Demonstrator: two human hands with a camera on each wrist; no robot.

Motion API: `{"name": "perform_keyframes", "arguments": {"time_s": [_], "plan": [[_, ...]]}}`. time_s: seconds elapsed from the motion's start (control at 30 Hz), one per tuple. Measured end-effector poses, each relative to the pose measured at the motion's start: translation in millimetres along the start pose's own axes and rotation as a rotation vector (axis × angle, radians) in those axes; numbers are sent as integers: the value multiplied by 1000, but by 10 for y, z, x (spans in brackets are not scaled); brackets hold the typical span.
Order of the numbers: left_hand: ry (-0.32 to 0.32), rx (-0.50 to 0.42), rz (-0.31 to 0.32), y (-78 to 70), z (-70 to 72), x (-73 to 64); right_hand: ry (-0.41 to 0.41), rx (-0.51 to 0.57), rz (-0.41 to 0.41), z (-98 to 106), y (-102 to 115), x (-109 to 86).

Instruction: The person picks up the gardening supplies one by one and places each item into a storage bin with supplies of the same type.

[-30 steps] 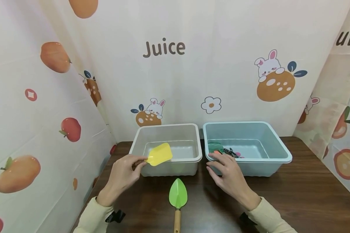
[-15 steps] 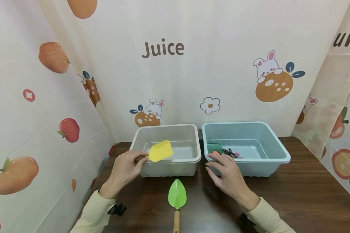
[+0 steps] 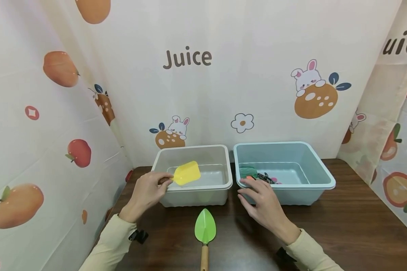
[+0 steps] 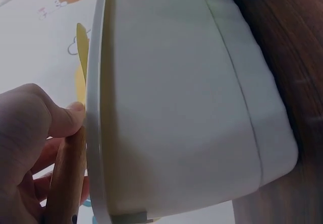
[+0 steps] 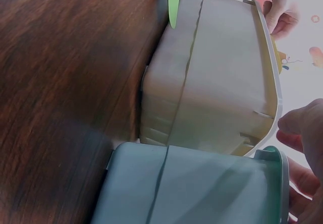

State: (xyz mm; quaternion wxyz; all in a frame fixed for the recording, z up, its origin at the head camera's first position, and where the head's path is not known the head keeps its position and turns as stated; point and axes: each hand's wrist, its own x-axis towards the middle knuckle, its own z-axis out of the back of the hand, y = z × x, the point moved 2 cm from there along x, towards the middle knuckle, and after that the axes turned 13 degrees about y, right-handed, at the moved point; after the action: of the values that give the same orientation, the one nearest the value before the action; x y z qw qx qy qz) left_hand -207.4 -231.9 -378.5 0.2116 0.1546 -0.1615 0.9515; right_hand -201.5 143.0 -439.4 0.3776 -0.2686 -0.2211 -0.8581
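Observation:
My left hand [image 3: 147,194] pinches the wooden handle [image 4: 70,171] of a small yellow shovel [image 3: 187,173]. The shovel's flat blade is over the front left part of a grey plastic bin [image 3: 196,197]; in the left wrist view the bin's rim hides most of it. My right hand [image 3: 266,207] is at the front left corner of a light blue bin [image 3: 295,195], its fingers loosely bent and spread over the rim. Nothing shows gripped in it. Between the two arms, a green hand trowel [image 3: 205,227] with a wooden handle lies on the table.
Inside the blue bin, by its left end, lie a green item [image 3: 247,172], a dark patterned item [image 3: 266,177] and small pink pieces [image 3: 275,180]. Both bins stand side by side on the brown wooden table [image 3: 352,218]. A printed curtain [image 3: 203,94] hangs behind them.
My left hand and the yellow shovel have shifted slightly, with the blade moving up and further over the grey bin. The right hand keeps its place at the blue bin. The view has shifted a little.

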Motion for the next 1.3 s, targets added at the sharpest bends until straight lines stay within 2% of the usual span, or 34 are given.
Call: {"name": "perform_keyframes", "arguments": {"time_s": [0.27, 0.63, 0.93, 1.3], "plan": [[43, -20, -11, 15, 36, 148, 6, 4, -2, 6, -6, 17], [110, -52, -8, 48, -36, 276, -9, 2, 30, -21, -10, 25], [155, -50, 17, 70, -88, 414, 2, 1, 14, -19, -22, 6], [209, -112, 45, 158, -173, 558, 9, 5, 1, -12, -20, -2]]}}
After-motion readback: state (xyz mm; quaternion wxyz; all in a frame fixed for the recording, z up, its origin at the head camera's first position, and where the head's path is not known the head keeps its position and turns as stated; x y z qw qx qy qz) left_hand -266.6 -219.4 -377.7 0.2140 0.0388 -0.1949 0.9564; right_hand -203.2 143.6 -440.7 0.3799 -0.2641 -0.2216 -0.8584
